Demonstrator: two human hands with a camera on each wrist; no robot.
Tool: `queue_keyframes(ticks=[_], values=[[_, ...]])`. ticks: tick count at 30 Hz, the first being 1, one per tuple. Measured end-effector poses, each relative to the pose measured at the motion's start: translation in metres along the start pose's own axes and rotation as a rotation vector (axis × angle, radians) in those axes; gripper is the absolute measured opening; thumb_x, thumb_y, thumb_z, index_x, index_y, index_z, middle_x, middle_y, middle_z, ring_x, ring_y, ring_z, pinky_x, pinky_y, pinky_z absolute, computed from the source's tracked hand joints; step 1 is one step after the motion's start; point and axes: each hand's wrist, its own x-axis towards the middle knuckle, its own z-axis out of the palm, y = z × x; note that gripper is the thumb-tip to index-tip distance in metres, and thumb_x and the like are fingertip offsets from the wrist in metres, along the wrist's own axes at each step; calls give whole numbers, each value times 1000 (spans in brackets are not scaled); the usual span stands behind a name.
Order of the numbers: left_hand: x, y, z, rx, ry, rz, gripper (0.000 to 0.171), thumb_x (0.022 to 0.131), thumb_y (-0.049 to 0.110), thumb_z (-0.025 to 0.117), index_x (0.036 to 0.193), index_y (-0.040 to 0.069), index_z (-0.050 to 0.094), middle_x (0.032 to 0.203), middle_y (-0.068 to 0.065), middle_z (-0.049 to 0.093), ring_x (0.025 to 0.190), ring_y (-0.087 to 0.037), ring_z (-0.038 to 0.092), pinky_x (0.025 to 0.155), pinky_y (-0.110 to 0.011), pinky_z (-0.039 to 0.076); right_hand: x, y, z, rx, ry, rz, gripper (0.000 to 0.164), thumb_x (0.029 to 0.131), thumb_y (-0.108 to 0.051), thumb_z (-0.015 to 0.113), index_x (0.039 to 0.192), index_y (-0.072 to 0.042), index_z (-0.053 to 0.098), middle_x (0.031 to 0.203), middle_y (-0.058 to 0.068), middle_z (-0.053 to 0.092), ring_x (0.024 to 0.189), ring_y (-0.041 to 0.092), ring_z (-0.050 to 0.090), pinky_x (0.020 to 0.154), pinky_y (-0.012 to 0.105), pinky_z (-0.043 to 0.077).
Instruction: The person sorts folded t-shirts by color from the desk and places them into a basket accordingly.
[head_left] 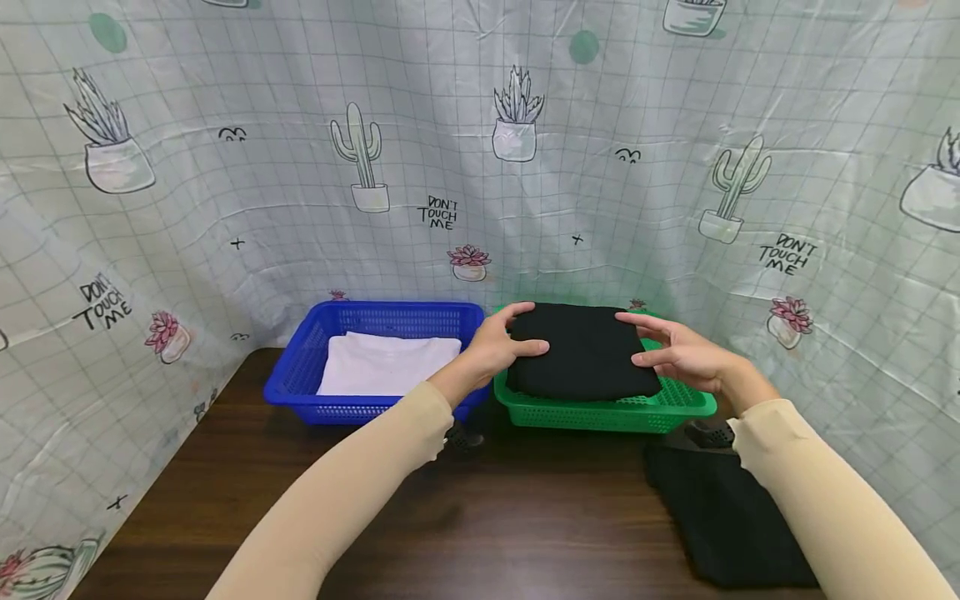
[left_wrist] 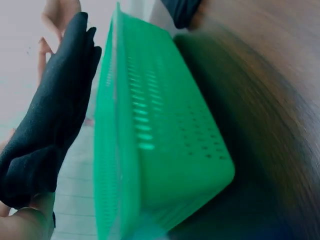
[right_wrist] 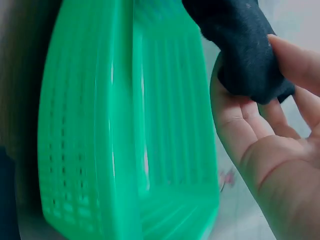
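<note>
Both hands hold a folded black cloth (head_left: 583, 352) flat over the green basket (head_left: 600, 417), one hand at each side edge. The left hand (head_left: 497, 343) grips its left edge, thumb on top and fingers reaching underneath and along the back. On the other side the right hand (head_left: 684, 357) pinches the right edge between thumb and fingers. In the right wrist view the fingers lie beneath the black cloth (right_wrist: 245, 50), and the ribbed inside of the green basket (right_wrist: 170, 115) shows below. The left wrist view has the black cloth (left_wrist: 50, 110) above the basket's rim (left_wrist: 120, 125).
A blue basket (head_left: 281, 379) to the left contains a folded white cloth (head_left: 386, 365). Another black cloth (head_left: 731, 517) lies on the dark wooden table (head_left: 525, 517) at the front right, partly behind the right sleeve. A patterned curtain (head_left: 570, 208) hangs behind the baskets.
</note>
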Motion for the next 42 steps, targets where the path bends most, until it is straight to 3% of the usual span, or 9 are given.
queue_keyframes(ticks=[4, 8, 14, 22, 31, 38, 39, 42], values=[[21, -13, 19, -25, 15, -12, 73, 93, 15, 85, 158, 25, 52, 159, -16, 45, 139, -35, 53, 104, -46, 56, 5, 18, -15, -21, 12, 41, 84, 104, -10, 67, 172, -17, 18, 176, 23, -13, 161, 48, -10, 119, 69, 24], [33, -26, 34, 4, 30, -39, 72, 94, 13, 84, 157, 24, 53, 159, -14, 47, 136, -34, 56, 102, -44, 57, 12, 35, -20, -32, 22, 87, 86, 104, -6, 66, 172, -14, 15, 174, 27, -13, 160, 51, -9, 119, 72, 25], [44, -38, 50, 107, 52, -106, 73, 95, 12, 82, 160, 21, 50, 159, -13, 50, 137, -35, 56, 108, -47, 53, 21, 58, -17, -14, 31, 145, 87, 104, 0, 62, 172, -12, 11, 173, 30, -16, 159, 54, -12, 120, 73, 23], [51, -50, 66, 189, 84, -184, 72, 93, 14, 84, 157, 23, 53, 160, -12, 49, 139, -36, 54, 107, -50, 53, 25, 79, -12, -52, 62, 188, 85, 103, 4, 61, 172, -10, 12, 171, 35, -10, 158, 56, -7, 121, 75, 18], [55, -57, 57, 255, 15, -254, 69, 93, 13, 84, 155, 18, 54, 164, -17, 44, 145, -38, 48, 109, -51, 51, 35, 81, -3, -253, 87, 208, 80, 102, 0, 64, 170, -6, 23, 169, 39, 8, 157, 57, 9, 117, 70, 34], [65, -65, 63, 364, -40, -280, 76, 96, 15, 82, 162, 15, 45, 166, -16, 42, 149, -37, 45, 114, -51, 48, 37, 85, -3, -333, 93, 226, 77, 102, 2, 62, 168, -1, 24, 167, 43, 10, 155, 60, 11, 113, 67, 40], [64, -65, 64, 376, -42, -277, 76, 96, 16, 81, 163, 15, 44, 166, -16, 42, 149, -37, 45, 114, -51, 48, 38, 85, -3, -333, 93, 225, 76, 102, 2, 62, 168, -1, 25, 167, 43, 11, 155, 59, 13, 111, 62, 44], [58, -62, 63, 435, -53, -255, 74, 99, 21, 78, 163, 16, 43, 167, -17, 39, 151, -37, 43, 115, -50, 47, 37, 83, -3, -327, 89, 230, 73, 104, -1, 62, 167, -1, 26, 167, 43, 13, 143, 57, 39, 88, 47, 53]])
